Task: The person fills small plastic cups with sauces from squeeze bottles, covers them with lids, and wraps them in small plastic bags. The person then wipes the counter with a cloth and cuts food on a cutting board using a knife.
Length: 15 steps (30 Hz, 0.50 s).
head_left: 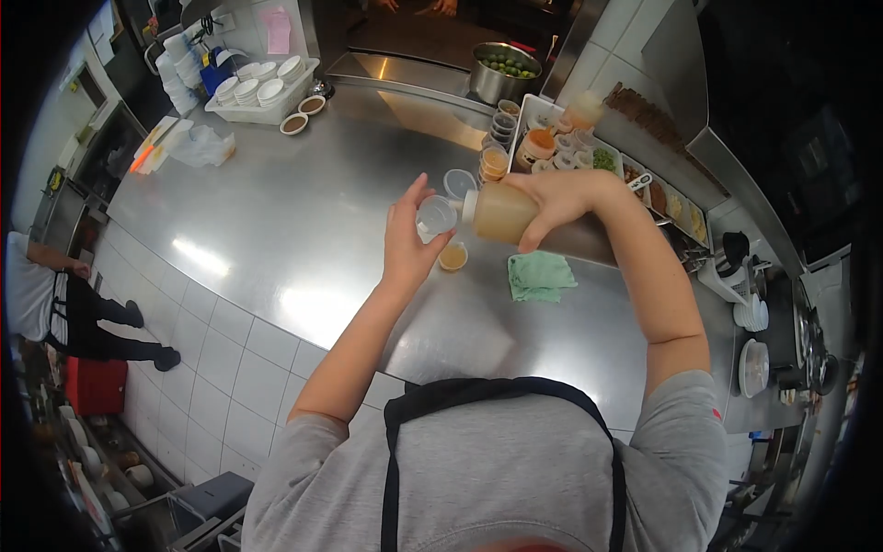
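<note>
My left hand [407, 237] holds a small clear plastic cup [438, 214] between thumb and fingers, above the steel counter. In my right hand [566, 201] is a squeeze bottle [504, 213] of cloudy yellowish liquid, tipped on its side. Its nozzle points left at the cup's mouth; whether liquid is flowing I cannot tell. Just below the cup, a small sauce cup [452, 257] with yellowish contents stands on the counter. A clear lid or cup [460, 183] lies behind the bottle's tip. A folded green cloth [540, 277] rests below my right hand.
A tray [527, 115] of sauce tubs and toppings stands at the back right, beside stacked filled cups [494, 164]. Behind is a metal pot [497, 87] of green produce. A white basket [267, 112] of small dishes sits back left. Another person [55, 294] stands on the left.
</note>
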Available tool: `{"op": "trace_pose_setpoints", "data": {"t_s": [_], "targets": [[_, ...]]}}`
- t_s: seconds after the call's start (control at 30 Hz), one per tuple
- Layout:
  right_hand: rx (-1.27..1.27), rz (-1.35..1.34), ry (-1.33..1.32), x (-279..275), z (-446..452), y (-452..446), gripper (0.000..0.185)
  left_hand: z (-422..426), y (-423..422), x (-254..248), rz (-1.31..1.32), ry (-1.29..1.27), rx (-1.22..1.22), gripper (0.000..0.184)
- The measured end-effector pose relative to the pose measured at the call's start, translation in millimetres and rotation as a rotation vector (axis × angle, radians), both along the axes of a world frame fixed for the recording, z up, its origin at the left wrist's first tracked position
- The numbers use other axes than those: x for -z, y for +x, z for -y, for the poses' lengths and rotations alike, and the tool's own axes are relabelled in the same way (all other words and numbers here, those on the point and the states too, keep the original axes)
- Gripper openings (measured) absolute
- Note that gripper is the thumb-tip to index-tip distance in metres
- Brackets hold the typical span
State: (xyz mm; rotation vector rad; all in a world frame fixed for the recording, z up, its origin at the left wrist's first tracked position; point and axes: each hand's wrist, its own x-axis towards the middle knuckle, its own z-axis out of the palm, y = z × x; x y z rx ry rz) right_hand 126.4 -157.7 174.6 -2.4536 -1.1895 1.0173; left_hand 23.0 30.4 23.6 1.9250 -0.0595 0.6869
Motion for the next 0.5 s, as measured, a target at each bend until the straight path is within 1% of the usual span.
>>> {"op": "trace_pose_setpoints", "data": {"t_s": [0.03, 0.07, 0.13, 0.17, 0.23, 0.27, 0.33, 0.37, 0.5], "targets": [[0.040, -0.011, -0.159, 3.4, -5.2, -6.6, 0.080, 0.4, -0.5, 1.4, 0.014, 0.038, 0.025, 0.085], [0.044, -0.008, -0.157, 3.3, -10.4, -11.5, 0.080, 0.8, -0.1, 1.4, 0.031, 0.077, 0.050, 0.085], [0.032, 0.161, -0.369, -3.3, -21.1, -23.6, 0.076, 3.5, -2.4, -0.9, 0.018, 0.099, 0.064, 0.085], [0.035, 0.159, -0.368, -4.2, -22.4, -25.1, 0.076, 4.4, -4.4, -1.2, 0.001, 0.119, 0.075, 0.085], [0.005, 0.277, -0.425, -7.6, -24.7, -23.4, 0.078, 5.3, -4.9, 2.9, 0.002, 0.108, 0.087, 0.086], [0.006, 0.281, -0.426, -9.0, -24.5, -21.7, 0.078, 5.5, -4.0, 4.3, 0.004, 0.094, 0.096, 0.087], [-0.027, 0.410, -0.428, -10.6, -23.8, -20.9, 0.078, 5.9, -3.9, 4.7, 0.004, 0.051, 0.114, 0.087], [-0.024, 0.410, -0.428, -11.9, -24.0, -22.1, 0.078, 5.8, -3.9, 5.1, 0.001, 0.008, 0.134, 0.088], [-0.056, 0.466, -0.454, -26.2, -30.8, -28.0, 0.075, 3.7, -3.5, 4.5, -0.011, 0.038, 0.139, 0.089]]}}
